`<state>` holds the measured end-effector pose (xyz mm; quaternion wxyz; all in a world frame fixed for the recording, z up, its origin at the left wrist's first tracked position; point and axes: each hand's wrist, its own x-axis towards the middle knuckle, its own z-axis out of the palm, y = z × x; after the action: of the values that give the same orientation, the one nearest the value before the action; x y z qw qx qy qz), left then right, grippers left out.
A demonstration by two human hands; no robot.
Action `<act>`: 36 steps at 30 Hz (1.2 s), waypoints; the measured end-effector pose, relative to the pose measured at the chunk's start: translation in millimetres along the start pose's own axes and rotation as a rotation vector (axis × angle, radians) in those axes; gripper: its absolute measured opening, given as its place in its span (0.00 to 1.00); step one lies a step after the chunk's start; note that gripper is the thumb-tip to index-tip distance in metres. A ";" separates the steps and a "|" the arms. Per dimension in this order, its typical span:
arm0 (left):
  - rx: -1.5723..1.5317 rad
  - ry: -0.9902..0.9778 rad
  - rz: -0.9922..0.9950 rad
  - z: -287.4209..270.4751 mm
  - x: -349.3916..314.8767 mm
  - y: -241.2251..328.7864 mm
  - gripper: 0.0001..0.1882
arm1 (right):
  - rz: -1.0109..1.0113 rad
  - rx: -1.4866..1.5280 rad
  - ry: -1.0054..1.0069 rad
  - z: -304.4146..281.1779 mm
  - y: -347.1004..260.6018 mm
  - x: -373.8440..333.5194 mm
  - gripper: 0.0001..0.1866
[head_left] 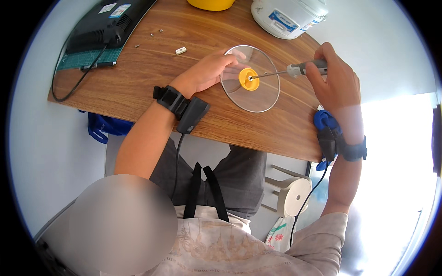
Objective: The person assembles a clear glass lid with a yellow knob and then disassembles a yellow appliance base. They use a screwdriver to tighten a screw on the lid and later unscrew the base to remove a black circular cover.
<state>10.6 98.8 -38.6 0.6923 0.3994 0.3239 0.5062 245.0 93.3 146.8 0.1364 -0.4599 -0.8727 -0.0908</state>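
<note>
My left hand (207, 71) holds a clear round lid (258, 94) upright by its left rim, above the wooden table (152, 78). A yellow knob (249, 79) sits at the lid's centre. In my right hand (335, 80) is a grey-handled screwdriver (299, 69), held level, its thin shaft pointing left with the tip in the middle of the yellow knob. Both wrists carry black strapped devices with cables.
A white rice cooker (290, 16) stands at the table's far edge, a yellow container (211, 3) beside it. A black appliance (108, 23) lies on a green cutting mat (87, 57) at far left. Small screws (152, 34) and a white piece (181, 50) lie near it. A stool (292, 193) stands below.
</note>
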 end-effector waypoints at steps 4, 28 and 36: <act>0.013 -0.031 0.014 -0.8 1.2 -0.1 0.20 | -0.077 0.153 0.094 6.3 1.5 -3.0 0.11; 0.111 0.038 0.022 -7.1 6.8 -10.1 0.16 | -0.075 0.305 0.041 1.3 -3.8 0.1 0.13; 0.091 0.023 0.024 -7.5 8.8 -9.9 0.16 | -0.044 0.137 0.045 8.5 -5.3 6.8 0.16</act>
<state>11.1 107.2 -51.2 0.6636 0.4284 0.3497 0.5038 235.7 98.1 140.8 0.1852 -0.4281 -0.8834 -0.0443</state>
